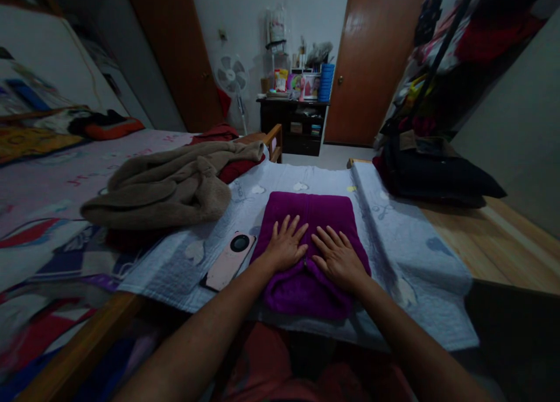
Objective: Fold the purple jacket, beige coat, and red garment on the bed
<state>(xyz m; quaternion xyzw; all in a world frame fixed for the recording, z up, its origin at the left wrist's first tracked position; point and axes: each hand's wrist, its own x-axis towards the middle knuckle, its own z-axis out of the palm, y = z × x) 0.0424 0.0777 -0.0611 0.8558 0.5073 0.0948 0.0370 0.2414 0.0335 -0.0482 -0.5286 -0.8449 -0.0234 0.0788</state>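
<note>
A purple zip-up jacket, folded into a neat rectangle, lies on a light blue patterned cloth in front of me. My left hand rests flat on the jacket's left half with its fingers spread. On the right half, my right hand lies palm down, fingers also apart. The jacket's zipper runs between the two hands, and its small pull shows near my right thumb. Just left of the jacket is a pink phone, its round dark camera ring facing up.
A brown fleece garment lies in a heap on the left, beside the bed. Dark folded clothes are stacked at right on a wooden surface. Farther back stand a fan and a dark cabinet.
</note>
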